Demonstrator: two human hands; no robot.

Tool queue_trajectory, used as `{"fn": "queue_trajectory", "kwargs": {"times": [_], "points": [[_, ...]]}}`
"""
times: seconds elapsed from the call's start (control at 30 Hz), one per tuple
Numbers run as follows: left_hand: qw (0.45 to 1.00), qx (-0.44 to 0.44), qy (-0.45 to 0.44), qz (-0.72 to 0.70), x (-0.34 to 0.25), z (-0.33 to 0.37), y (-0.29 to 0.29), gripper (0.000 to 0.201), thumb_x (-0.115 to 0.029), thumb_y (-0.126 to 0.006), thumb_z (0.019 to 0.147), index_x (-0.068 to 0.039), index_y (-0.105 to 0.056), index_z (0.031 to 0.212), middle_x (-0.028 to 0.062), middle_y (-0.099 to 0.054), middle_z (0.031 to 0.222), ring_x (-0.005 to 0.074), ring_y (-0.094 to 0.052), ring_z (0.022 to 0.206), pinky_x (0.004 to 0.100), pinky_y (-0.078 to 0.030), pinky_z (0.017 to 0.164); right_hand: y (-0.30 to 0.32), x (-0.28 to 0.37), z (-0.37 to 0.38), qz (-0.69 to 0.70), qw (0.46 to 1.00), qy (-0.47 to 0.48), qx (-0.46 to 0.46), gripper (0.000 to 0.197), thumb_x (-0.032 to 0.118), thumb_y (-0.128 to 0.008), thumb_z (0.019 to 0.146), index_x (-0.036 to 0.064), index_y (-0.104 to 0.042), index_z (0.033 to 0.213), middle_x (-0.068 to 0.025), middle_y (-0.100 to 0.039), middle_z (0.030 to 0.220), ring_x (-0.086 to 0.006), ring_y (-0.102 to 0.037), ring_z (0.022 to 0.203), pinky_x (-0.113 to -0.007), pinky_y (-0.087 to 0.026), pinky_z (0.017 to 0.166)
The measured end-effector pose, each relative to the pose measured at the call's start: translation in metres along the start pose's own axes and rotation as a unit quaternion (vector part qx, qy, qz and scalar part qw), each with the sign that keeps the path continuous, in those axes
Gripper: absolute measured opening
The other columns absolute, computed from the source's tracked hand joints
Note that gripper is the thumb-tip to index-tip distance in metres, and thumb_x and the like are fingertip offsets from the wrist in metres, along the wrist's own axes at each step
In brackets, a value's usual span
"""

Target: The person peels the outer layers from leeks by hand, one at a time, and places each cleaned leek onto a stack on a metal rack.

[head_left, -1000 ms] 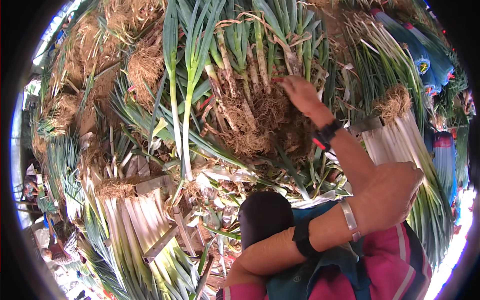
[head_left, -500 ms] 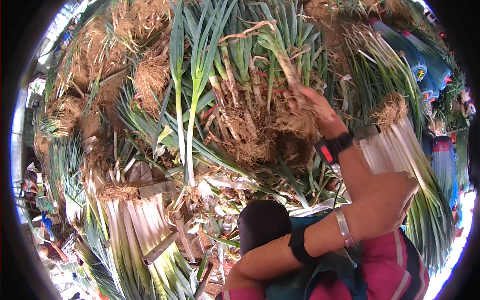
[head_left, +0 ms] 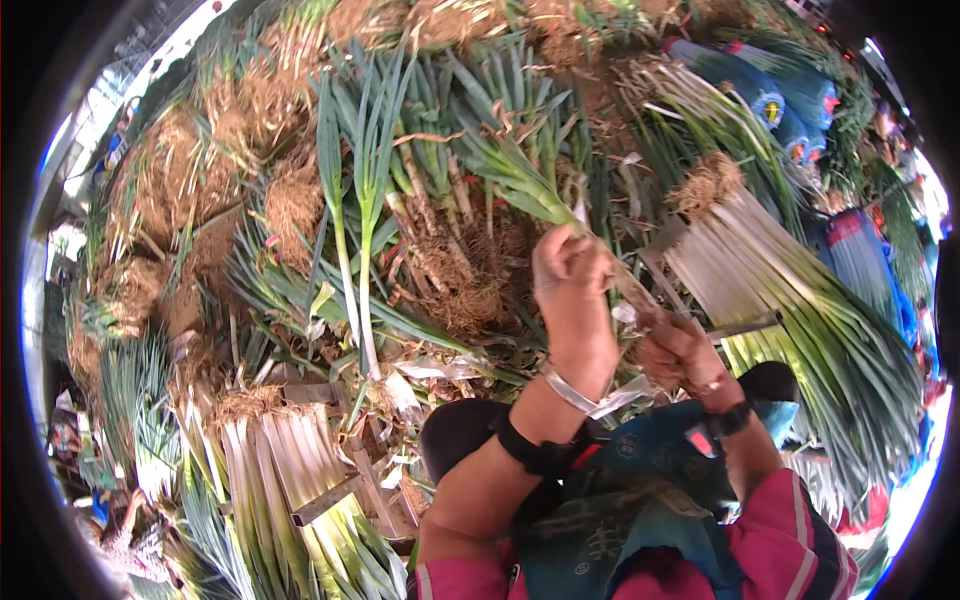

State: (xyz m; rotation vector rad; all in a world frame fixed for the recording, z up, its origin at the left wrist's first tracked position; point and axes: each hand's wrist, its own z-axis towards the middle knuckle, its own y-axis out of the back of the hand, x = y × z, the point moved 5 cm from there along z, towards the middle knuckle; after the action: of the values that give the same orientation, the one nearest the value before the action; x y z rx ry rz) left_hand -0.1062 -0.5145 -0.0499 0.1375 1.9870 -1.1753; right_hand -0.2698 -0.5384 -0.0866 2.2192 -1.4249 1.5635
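Note:
A long green onion [head_left: 545,203] slants across in front of me, its leaves toward the far side and its stalk toward me. My left hand [head_left: 575,290] is closed around the stalk just below the leaves. Lower down, toward the root end, my right hand [head_left: 688,355] grips the same stalk with curled fingers. The roots are mostly hidden by that hand. Left of my hands lie unpeeled green onions [head_left: 445,265] with brown, shaggy roots. Beside them rest two clean, pale-stalked green onions [head_left: 362,260].
Stacked green onions with white stalks [head_left: 725,270] lie in a wooden rack at right; another stack [head_left: 265,450] sits in a rack [head_left: 325,500] at lower left. Blue-wrapped bundles [head_left: 790,115] stand far right. Peelings [head_left: 450,368] litter the ground near me.
The green onion has come nearer me. My left hand has swung from the right onto its upper stalk, and my right hand has drawn back toward me, at the lower end.

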Motion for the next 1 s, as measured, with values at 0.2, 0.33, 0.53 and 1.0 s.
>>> {"fn": "queue_trajectory", "kwargs": {"times": [0.2, 0.33, 0.53, 1.0], "points": [[0.948, 0.062, 0.300, -0.085, 0.078, -0.016, 0.022, 0.028, -0.020, -0.067, 0.087, -0.009, -0.054, 0.109, 0.0028, -0.058, 0.098, 0.0148, -0.058, 0.080, 0.0285, -0.051, 0.066, 0.034, -0.008, -0.155, 0.025, 0.997, 0.060, -0.031, 0.042, 0.029, -0.067, 0.082, -0.0018, -0.050, 0.103, 0.0019, -0.041, 0.055, -0.0064, -0.032, 0.041, -0.022, -0.025, 0.038], [0.929, 0.197, 0.277, -0.145, 0.080, -0.030, -0.016, 0.010, -0.013, -0.063, 0.089, -0.009, -0.059, 0.098, 0.0027, -0.062, 0.086, 0.0150, -0.062, 0.072, 0.0274, -0.054, 0.059, 0.037, -0.024, -0.213, 0.054, 0.996, 0.064, -0.038, 0.045, 0.029, -0.071, 0.078, -0.0026, -0.051, 0.103, 0.0008, -0.041, 0.055, -0.0059, -0.032, 0.041, -0.022, -0.024, 0.037], [0.961, 0.200, 0.186, -0.045, 0.079, -0.027, -0.026, 0.014, -0.009, -0.064, 0.088, -0.011, -0.059, 0.100, 0.0004, -0.062, 0.088, 0.0117, -0.060, 0.078, 0.0252, -0.050, 0.061, 0.045, -0.037, -0.199, 0.006, 0.995, 0.093, -0.045, 0.036, 0.025, -0.063, 0.086, -0.0021, -0.052, 0.107, 0.0016, -0.042, 0.057, -0.0065, -0.036, 0.046, -0.022, -0.029, 0.042], [0.956, 0.284, 0.074, -0.004, 0.038, -0.029, -0.040, 0.014, -0.008, -0.067, 0.083, -0.006, -0.061, 0.096, 0.0066, -0.066, 0.091, 0.0153, -0.063, 0.079, 0.0291, -0.053, 0.063, 0.061, -0.025, -0.062, 0.073, 0.972, 0.100, -0.199, 0.029, 0.035, -0.053, 0.093, 0.0066, -0.056, 0.089, 0.0062, -0.033, 0.055, -0.0051, -0.029, 0.045, -0.024, -0.021, 0.041]]}}
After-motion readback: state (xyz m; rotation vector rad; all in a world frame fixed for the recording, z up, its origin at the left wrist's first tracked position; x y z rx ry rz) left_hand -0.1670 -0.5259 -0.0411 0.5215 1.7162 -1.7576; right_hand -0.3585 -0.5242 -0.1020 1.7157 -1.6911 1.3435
